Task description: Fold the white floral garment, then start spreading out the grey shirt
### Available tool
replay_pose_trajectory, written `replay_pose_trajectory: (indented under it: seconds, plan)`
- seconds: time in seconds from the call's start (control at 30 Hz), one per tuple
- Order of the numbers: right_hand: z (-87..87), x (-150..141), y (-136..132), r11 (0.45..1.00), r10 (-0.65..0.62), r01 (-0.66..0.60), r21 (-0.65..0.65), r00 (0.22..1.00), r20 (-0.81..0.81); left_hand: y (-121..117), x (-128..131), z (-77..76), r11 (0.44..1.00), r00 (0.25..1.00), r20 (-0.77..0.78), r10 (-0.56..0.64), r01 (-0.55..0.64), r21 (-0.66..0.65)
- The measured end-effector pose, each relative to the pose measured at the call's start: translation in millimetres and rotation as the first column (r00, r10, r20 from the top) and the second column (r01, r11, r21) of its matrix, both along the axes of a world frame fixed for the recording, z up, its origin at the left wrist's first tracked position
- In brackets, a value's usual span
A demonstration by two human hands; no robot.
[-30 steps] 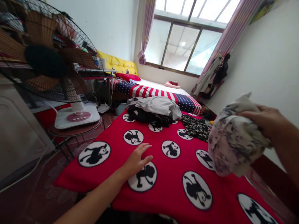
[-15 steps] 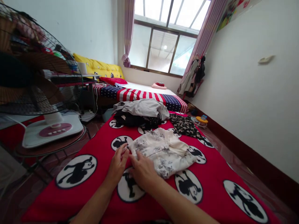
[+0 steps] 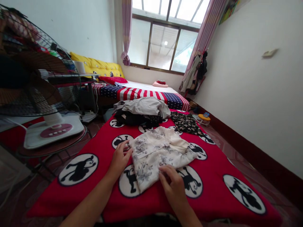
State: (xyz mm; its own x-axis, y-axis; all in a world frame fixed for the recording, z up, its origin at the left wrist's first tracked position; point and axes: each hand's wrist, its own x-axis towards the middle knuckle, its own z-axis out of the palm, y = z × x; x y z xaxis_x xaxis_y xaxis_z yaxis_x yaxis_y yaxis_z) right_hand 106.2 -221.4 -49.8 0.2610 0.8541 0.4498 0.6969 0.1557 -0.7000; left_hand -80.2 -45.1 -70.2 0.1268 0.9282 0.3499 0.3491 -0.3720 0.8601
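Observation:
A white shirt (image 3: 151, 154) with grey flower print and a plain cream collar lies folded on the red blanket (image 3: 94, 201). My left hand (image 3: 121, 157) is at the shirt's left edge, its fingers bent and spread apart, thumb towards the cloth. At the near edge of the shirt, my right hand (image 3: 174, 186) rests with curved fingers, the fingertips touching the fabric. Its thumb stays a little apart from the forefinger. Neither hand visibly grips the cloth. One corner of the shirt points towards me between my forearms.
Behind the shirt lies a pile of grey and black clothes (image 3: 144, 108). A black floral garment (image 3: 187, 123) is spread at the right. On the left, a fan (image 3: 52, 127) stands on a round stool. A bed (image 3: 142, 94) is beyond, below the window.
My right hand has moved from the shirt's left side to its near edge on the right. The shirt's near-left part now lies spread out towards me. My left hand has barely shifted.

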Motion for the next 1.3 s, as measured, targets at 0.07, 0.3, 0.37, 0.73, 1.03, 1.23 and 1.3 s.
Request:
replay_pose_trajectory:
  seconds: [0.07, 0.3, 0.37, 0.73, 1.03, 1.23, 1.3]
  plan:
    - [0.1, 4, -4, 0.993, -0.042, 0.042, -0.112, 0.999, 0.003, 18, 1, 7.5, 0.998, 0.993, -0.110, 0.041, -0.045, -0.037]
    - [-3.0, 16, -7, 0.921, -0.125, 0.011, -0.390, 0.955, -0.269, 61, 13, 23.0, 0.992, 0.878, -0.464, -0.115, 0.122, -0.015]
    - [-1.2, 19, -8, 0.909, -0.141, -0.005, -0.417, 0.937, -0.319, 63, 12, 20.1, 0.990, 0.868, -0.480, -0.128, 0.143, -0.007]
    - [-3.2, -44, 2, 0.962, 0.180, -0.112, -0.249, 0.946, 0.269, 71, 0, 7.6, 0.991, 0.989, -0.070, -0.131, 0.130, -0.028]
    - [26.1, 33, -33, 0.913, 0.276, -0.261, -0.314, 0.961, 0.004, 13, -40, 27.3, 0.828, 0.927, 0.097, -0.363, 0.369, -0.422]
    - [18.0, 73, -53, 0.947, -0.102, -0.021, -0.321, 0.926, -0.363, -8, -40, 30.9, 0.743, 0.879, 0.046, -0.475, 0.429, -0.513]
    - [9.0, 76, -47, 0.930, -0.277, 0.096, -0.354, 0.816, -0.507, 2, -28, 30.2, 0.796, 0.907, 0.041, -0.419, 0.388, -0.465]
